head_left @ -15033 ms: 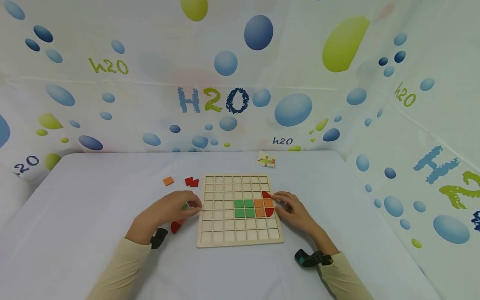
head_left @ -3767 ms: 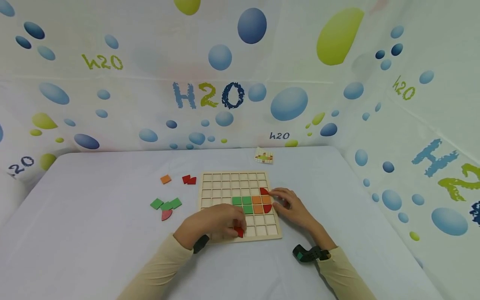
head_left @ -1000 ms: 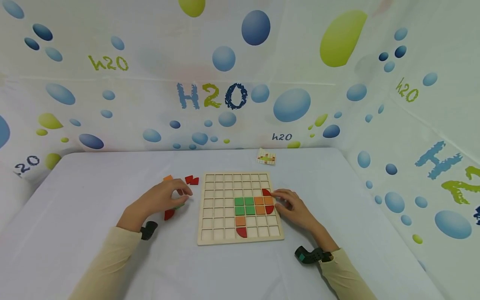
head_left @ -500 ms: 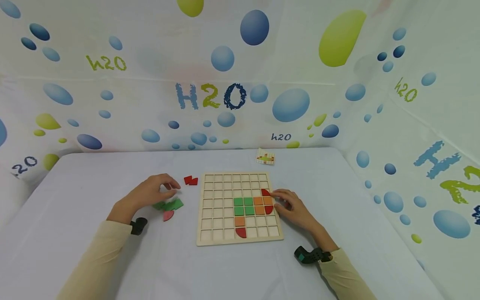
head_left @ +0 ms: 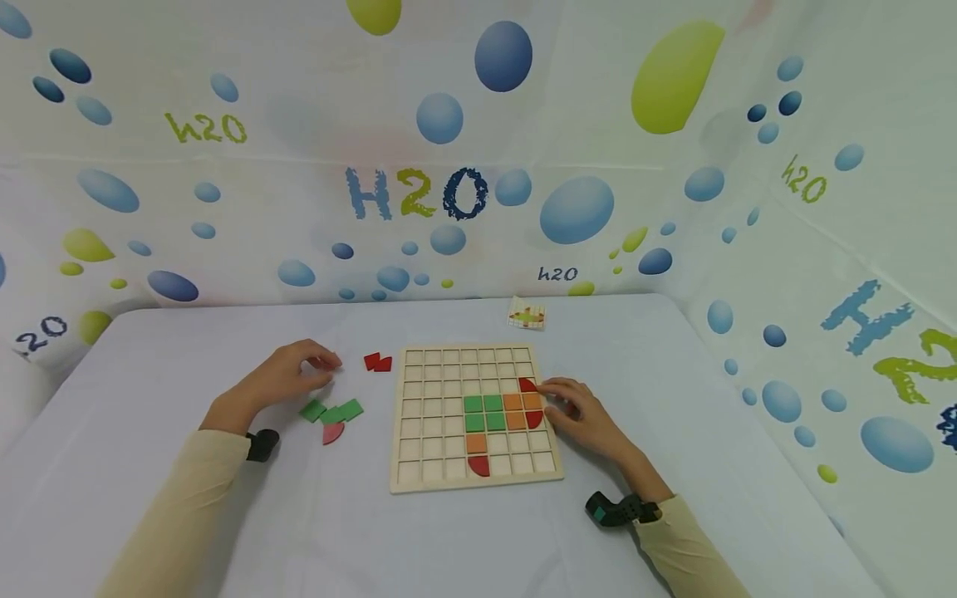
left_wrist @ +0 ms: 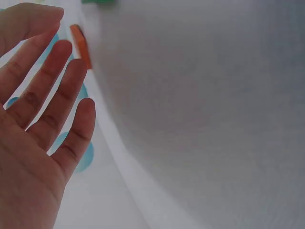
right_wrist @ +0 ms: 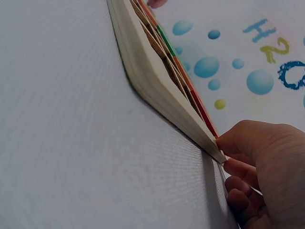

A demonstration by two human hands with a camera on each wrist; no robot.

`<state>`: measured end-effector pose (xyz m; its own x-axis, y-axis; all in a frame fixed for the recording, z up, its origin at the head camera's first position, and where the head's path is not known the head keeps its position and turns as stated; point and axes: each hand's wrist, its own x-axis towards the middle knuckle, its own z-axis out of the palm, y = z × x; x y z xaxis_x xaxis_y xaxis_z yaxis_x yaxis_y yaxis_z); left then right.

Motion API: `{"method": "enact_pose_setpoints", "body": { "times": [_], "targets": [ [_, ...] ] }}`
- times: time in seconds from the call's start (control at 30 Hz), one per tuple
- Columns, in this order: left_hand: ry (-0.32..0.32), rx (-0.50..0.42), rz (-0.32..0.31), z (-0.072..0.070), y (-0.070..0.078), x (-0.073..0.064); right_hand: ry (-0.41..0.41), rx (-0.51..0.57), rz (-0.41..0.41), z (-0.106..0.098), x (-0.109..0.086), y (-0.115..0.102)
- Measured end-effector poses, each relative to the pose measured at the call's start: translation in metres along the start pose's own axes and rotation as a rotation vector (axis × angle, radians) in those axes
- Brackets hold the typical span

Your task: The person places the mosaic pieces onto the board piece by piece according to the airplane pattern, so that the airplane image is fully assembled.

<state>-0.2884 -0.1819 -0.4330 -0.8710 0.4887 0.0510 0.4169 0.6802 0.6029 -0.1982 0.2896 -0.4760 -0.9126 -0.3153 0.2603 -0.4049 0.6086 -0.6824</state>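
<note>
My left hand (head_left: pixel 287 371), fingers loosely spread, is low over the left part of the table. Past its fingertips lies an orange square tile (left_wrist: pixel 81 46), hidden by the hand in the head view. Just right of it are green tiles (head_left: pixel 350 409) and a red quarter-round tile (head_left: pixel 332 433). My right hand (head_left: pixel 586 419) holds the right edge of a wooden grid board (head_left: pixel 424 483) with thumb and fingertips. Set into its cells are green squares (head_left: pixel 493 422), orange squares (head_left: pixel 476 443) and red quarter-rounds (head_left: pixel 479 466).
Two red tiles (head_left: pixel 377 363) lie together left of the board's far corner. A small pattern card (head_left: pixel 527 313) is behind the board near the table's back edge. A white printed cloth (head_left: pixel 299 149) rises behind the table.
Since 3.8 s ago, an orange tile has appeared above the red quarter-round in the board's near rows. Over the last second my left hand moved left, off the green tiles. The right hand stayed put.
</note>
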Motion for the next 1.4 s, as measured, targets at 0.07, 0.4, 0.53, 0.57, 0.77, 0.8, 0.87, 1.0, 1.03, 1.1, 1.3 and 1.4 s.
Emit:
{"method": "enact_pose_setpoints", "body": {
  "times": [0.07, 0.4, 0.53, 0.57, 0.77, 0.8, 0.87, 1.0, 1.03, 1.1, 1.3, 1.4],
  "targets": [
    [-0.004, -0.008, -0.014, 0.0, -0.003, 0.002, -0.001, 0.002, 0.005, 0.0, 0.0, -0.001],
    [0.004, 0.01, -0.061, -0.001, -0.01, 0.012, -0.002, 0.0, 0.022, -0.001, 0.0, -0.003],
    [-0.003, 0.003, -0.079, -0.001, -0.01, 0.014, 0.002, 0.006, 0.015, -0.001, 0.001, -0.004],
    [-0.005, -0.002, -0.084, -0.001, -0.01, 0.014, 0.004, 0.009, 0.01, -0.001, 0.001, -0.004],
    [-0.024, -0.02, -0.092, 0.0, -0.009, 0.014, 0.008, 0.024, -0.012, -0.001, 0.002, -0.003],
    [-0.026, -0.022, -0.091, 0.0, -0.009, 0.013, 0.006, 0.025, -0.01, -0.001, 0.002, -0.002],
    [-0.028, -0.028, -0.092, 0.0, -0.007, 0.013, 0.004, 0.024, -0.003, -0.001, 0.001, -0.002],
    [-0.027, -0.038, -0.095, 0.0, -0.004, 0.011, 0.004, 0.022, 0.007, -0.002, 0.001, -0.009],
    [-0.027, -0.041, -0.093, 0.0, -0.002, 0.01, 0.005, 0.02, 0.004, -0.004, 0.001, -0.015],
    [-0.023, -0.04, -0.086, -0.001, -0.001, 0.009, 0.005, 0.023, 0.002, -0.007, 0.0, -0.029],
    [-0.01, -0.023, -0.067, 0.001, 0.0, 0.007, 0.011, 0.022, 0.024, -0.004, 0.001, -0.031],
    [-0.002, -0.005, -0.055, 0.001, 0.002, 0.006, 0.019, 0.011, 0.024, 0.001, 0.002, -0.015]
  ]
}}
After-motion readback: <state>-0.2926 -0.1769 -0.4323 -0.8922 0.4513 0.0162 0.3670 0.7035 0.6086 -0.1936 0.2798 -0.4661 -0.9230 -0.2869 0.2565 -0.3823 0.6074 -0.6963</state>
